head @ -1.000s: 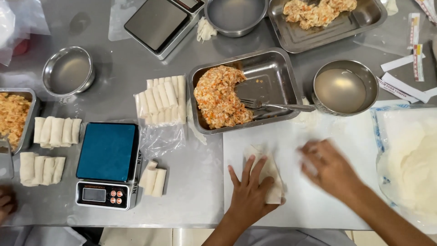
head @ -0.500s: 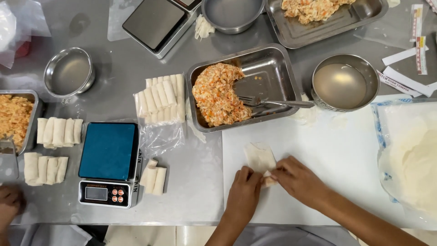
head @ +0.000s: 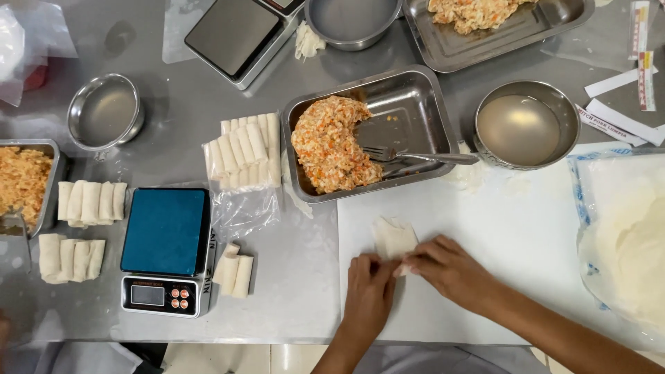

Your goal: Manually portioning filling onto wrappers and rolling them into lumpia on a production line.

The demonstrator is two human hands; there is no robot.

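Two hands meeting over a white board, pinching a folded wrapper at its near edge: left hand with fingers closed on the near-left corner, right hand with fingertips clamped on the near-right corner. Lying just beyond, touching the board's far edge, a steel tray holding filling and a fork. Sitting left, a scale with two rolls beside it. Resting right, a wrapper stack.

A grey steel table carries trays, bowls, scales, rolls and a white board.
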